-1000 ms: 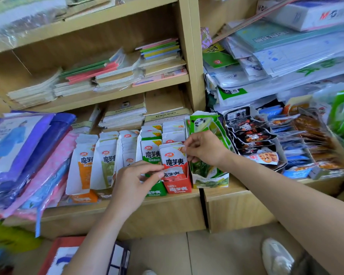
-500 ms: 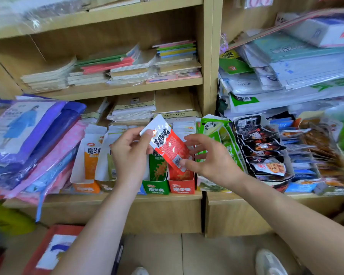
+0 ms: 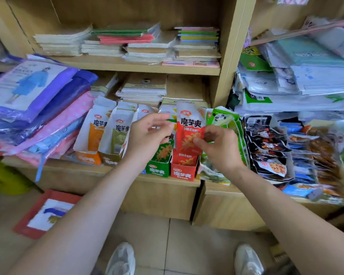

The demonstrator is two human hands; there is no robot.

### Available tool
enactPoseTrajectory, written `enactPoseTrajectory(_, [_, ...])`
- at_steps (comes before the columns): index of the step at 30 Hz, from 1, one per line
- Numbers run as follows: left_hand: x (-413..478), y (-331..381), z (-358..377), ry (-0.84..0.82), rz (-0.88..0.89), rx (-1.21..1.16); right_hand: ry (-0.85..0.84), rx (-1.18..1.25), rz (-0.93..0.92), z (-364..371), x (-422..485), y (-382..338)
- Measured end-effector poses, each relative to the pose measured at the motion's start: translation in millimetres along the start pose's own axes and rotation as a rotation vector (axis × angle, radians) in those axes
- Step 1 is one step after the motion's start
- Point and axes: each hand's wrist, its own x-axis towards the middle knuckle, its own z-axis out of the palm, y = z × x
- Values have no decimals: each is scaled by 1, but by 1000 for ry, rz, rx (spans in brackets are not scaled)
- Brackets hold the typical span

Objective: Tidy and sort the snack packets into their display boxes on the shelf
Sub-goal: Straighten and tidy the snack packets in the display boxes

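The red display box stands at the front edge of the shelf, and one red packet is upright directly above it, its lower end just over the box's open top. The right hand, immediately right of the box and a little higher, pinches this packet: the thumb lies on the printed front, and the other fingers curl round the right edge. The left hand, up and to the left of the red box, has its fingers curled with the tips at the top of a packet in the green display box, which touches the red box's left side; whether it actually grips that packet cannot be told. Further left of the red box are two more boxes, olive and then orange, making four boxes plainly countable in the row. A sliver of blue shows behind the left wrist. Just right of the red box leans one green panda-printed carton. On the floor below the box are two pale shoes.
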Motion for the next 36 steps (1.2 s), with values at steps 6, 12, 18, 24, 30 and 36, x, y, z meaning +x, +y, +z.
enactPoseTrajectory(6, [11, -28, 2, -102, 3, 296, -44, -278, -43, 12, 1, 19])
enactPoseTrajectory(12, [21, -43, 5, -106, 101, 473, -102, -400, -63, 12, -3, 25])
enactPoseTrajectory(18, [20, -50, 10, -143, 151, 579, -7, -256, -284, 6, -8, 25])
enactPoseTrajectory(24, [11, -49, 8, -175, 208, 751, -80, -396, -346, 10, -14, 34])
enactPoseTrajectory(30, [3, -53, -9, -247, 209, 856, -155, -515, -316, -1, -12, 32])
enactPoseTrajectory(36, [-16, -53, -3, -370, 222, 966, -392, -618, -288, 0, -19, 26])
